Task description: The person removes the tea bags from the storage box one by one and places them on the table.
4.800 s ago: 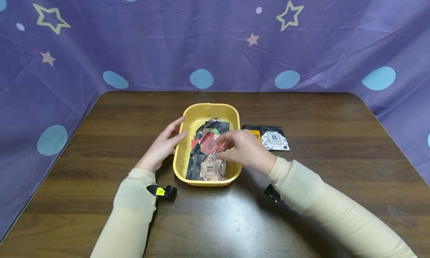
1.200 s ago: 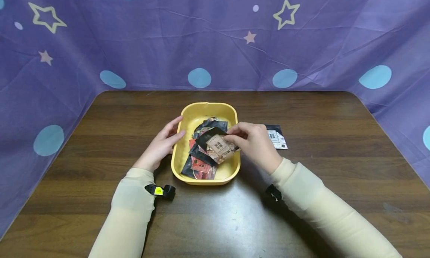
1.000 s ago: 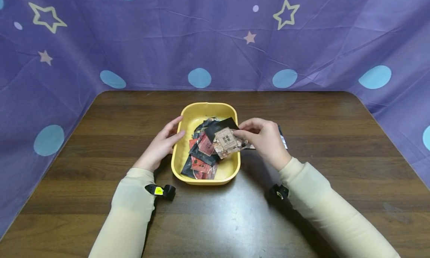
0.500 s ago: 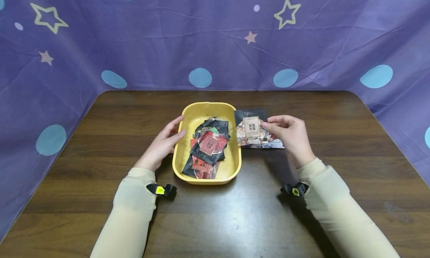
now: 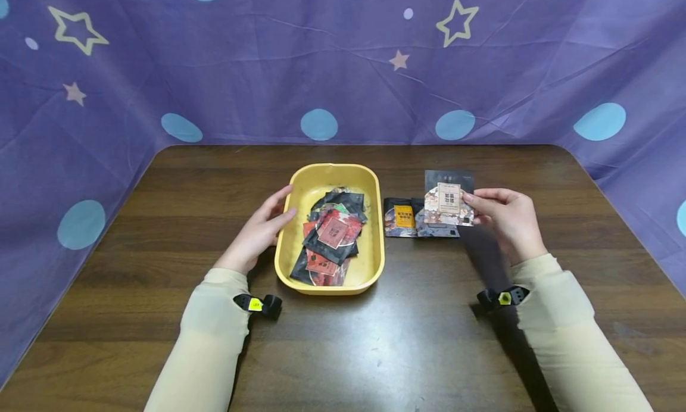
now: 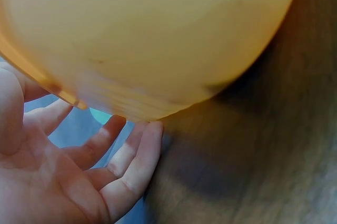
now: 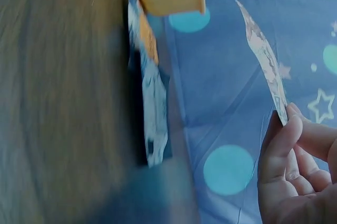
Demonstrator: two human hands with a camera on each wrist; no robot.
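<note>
My right hand (image 5: 506,221) pinches a square sachet (image 5: 449,202) between thumb and fingers, raised above the table. The sachet has a black top, a beige label and a pale floral print; the right wrist view shows this sachet (image 7: 266,61) nearly edge-on. Below it lie two more sachets: one with an orange label (image 5: 403,217), and a dark one (image 5: 436,230) partly covered in the head view. My left hand (image 5: 259,233) holds the yellow basin (image 5: 330,290) at its left side, thumb over the rim and fingertips on the outer wall.
Inside the basin is an overlapping heap of several sachets, a red-labelled sachet (image 5: 334,230) on top. The basin and the loose sachets stand on a brown wooden table (image 5: 225,180). A purple patterned cloth (image 5: 364,66) hangs behind and beside it.
My right hand picked the floral sachet out of the basin and carried it right, over the two sachets on the table. The red-labelled sachet now lies uncovered. The left hand stays at the basin.
</note>
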